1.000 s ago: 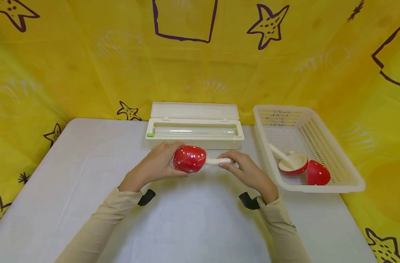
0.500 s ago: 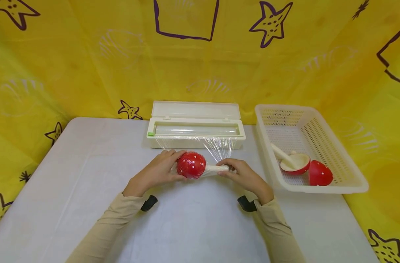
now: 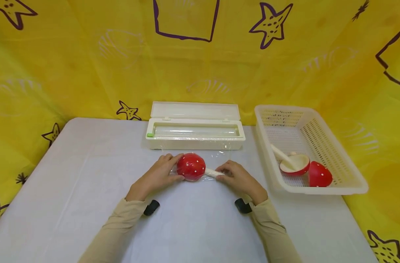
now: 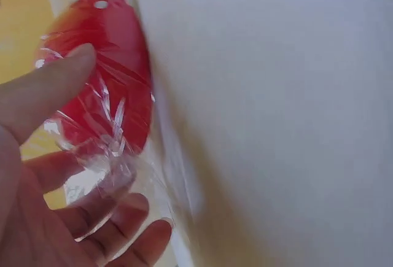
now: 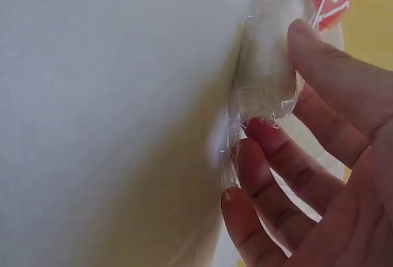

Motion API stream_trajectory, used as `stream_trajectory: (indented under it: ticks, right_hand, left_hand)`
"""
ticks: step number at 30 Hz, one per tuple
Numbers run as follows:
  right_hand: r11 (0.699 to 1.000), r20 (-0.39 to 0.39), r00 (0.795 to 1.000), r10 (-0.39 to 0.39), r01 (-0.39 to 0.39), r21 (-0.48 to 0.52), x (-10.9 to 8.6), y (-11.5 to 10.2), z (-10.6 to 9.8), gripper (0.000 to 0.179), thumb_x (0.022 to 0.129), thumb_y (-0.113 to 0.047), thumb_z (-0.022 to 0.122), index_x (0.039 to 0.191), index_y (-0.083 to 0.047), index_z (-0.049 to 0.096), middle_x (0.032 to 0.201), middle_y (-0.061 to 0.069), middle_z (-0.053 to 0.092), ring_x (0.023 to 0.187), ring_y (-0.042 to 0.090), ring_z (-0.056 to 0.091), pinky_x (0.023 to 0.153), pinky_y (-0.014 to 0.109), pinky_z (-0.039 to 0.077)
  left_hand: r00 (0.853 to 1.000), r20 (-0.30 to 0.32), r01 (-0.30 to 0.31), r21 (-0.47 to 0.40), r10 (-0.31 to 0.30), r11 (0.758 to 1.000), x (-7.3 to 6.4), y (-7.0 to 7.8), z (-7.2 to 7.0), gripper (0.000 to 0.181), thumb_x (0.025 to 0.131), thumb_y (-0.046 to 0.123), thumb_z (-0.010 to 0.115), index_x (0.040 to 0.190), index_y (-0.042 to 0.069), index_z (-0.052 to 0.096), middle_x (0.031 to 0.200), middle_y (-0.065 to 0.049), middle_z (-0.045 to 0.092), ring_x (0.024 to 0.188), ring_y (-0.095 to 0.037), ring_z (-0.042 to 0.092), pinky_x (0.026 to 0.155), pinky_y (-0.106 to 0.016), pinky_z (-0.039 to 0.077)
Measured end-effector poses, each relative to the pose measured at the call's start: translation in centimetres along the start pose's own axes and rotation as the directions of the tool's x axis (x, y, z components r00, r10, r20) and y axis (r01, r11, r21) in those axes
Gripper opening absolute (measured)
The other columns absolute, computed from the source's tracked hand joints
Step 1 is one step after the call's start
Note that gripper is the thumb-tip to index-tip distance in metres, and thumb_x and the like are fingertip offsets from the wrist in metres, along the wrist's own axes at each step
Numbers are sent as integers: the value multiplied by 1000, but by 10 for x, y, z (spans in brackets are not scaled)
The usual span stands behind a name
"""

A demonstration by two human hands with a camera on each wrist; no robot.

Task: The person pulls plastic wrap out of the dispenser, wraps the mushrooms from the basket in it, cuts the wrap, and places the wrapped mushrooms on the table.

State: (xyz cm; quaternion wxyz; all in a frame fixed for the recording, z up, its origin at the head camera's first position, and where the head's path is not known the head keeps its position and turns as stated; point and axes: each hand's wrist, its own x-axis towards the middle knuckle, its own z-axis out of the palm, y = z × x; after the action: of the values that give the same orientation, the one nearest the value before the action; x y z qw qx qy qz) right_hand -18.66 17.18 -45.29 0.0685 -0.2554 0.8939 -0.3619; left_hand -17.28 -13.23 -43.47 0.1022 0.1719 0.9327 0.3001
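Note:
A soup ladle [image 3: 191, 167] with a white-dotted red bowl lies bowl side up, wrapped in clear cling film, in front of the wrap dispenser. My left hand [image 3: 157, 176] holds the bowl from the left; in the left wrist view the thumb presses on the filmed red bowl [image 4: 116, 52], and film bunches near the fingers. My right hand [image 3: 240, 178] pinches the tip of the white handle [image 3: 213, 173]. The right wrist view shows film gathered around the handle end [image 5: 267, 64]. A sheet of cling film [image 3: 219, 153] stretches from the ladle toward the dispenser.
The cling film dispenser [image 3: 196, 143] stands at the back with its lid [image 3: 195, 110] raised and a film roll [image 3: 195, 130] inside. A white plastic basket [image 3: 318, 189] at the right holds another red ladle [image 3: 296, 164] and a red dotted piece [image 3: 319, 174].
Both hands have brought the ladle down and slightly toward me, away from the dispenser. Cling film now spans the gap behind it. The handle tilts more toward the right front.

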Motion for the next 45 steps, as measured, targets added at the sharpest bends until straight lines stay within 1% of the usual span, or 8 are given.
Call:
stream_trajectory:
  ticks: [8, 18, 23, 27, 31, 35, 38, 45]
  right_hand:
    - [1000, -14, 1000, -10, 10, -9, -1, 3, 0, 21, 88, -19, 75, 107, -9, 73, 97, 1, 68, 91, 15, 59, 87, 33, 51]
    - [1000, -17, 1000, 5, -5, -14, -1, -2, -13, 23, 87, -16, 76, 107, -6, 71, 100, 5, 71, 92, 19, 62, 86, 38, 53]
    - [1000, -63, 998, -29, 29, -4, 7, -8, -19, 27, 88, -16, 75, 111, -4, 70, 106, 7, 72, 94, 22, 64, 87, 43, 52]
    - [997, -78, 994, -75, 75, -1, 21, -19, -22, 29, 89, -18, 74, 113, -2, 69, 109, 10, 72, 96, 24, 65, 86, 44, 52]
    - [991, -85, 987, -133, 134, 7, 42, -37, -24, 29, 89, -15, 74, 114, -1, 69, 109, 13, 71, 96, 26, 65, 86, 49, 53]
    - [983, -77, 981, -180, 182, 18, 64, -52, -25, 27, 90, -14, 73, 113, -1, 69, 110, 12, 71, 96, 25, 65, 88, 46, 54]
    - [980, -52, 979, -198, 199, 27, 81, -63, -25, 26, 91, -16, 72, 113, -3, 69, 110, 10, 72, 97, 23, 65, 89, 41, 54]
    - [970, 3, 970, -241, 241, 35, 117, -82, -20, 25, 92, -19, 71, 113, -5, 70, 110, 7, 72, 97, 20, 66, 89, 34, 53]
  left_hand:
    - [999, -50, 2, -9, -3, 1000, -6, -3, 2, 77, 89, 32, 74, 151, 5, 38, 135, -16, 52, 126, -31, 45, 103, -52, 47]
    - [996, -28, 84, -34, -85, 996, -10, -13, -16, 76, 86, 36, 76, 148, 7, 43, 135, -16, 50, 126, -32, 44, 105, -54, 45]
    - [988, -134, 76, -57, -83, 995, -9, -19, -26, 68, 89, 35, 74, 145, 8, 46, 132, -17, 54, 119, -34, 49, 100, -53, 47]
    - [960, -268, 63, -59, -76, 996, -6, -23, -37, 62, 90, 29, 73, 142, 7, 48, 123, -18, 56, 109, -33, 51, 93, -49, 48]
    - [913, -404, 38, -53, -56, 998, -3, -27, -48, 61, 89, 23, 75, 140, 2, 48, 119, -21, 54, 107, -35, 48, 90, -50, 45]
    - [879, -474, 32, -62, -57, 998, 1, -35, -55, 66, 87, 24, 77, 140, 0, 46, 125, -24, 49, 114, -39, 44, 95, -54, 42]
    - [879, -470, 43, -83, -78, 996, 5, -42, -59, 71, 87, 25, 77, 144, 0, 42, 135, -27, 45, 122, -42, 41, 104, -58, 38]
    - [914, -386, 74, -140, -124, 987, 18, -55, -64, 86, 88, 31, 76, 153, 2, 28, 154, -24, 34, 143, -42, 32, 117, -59, 26]
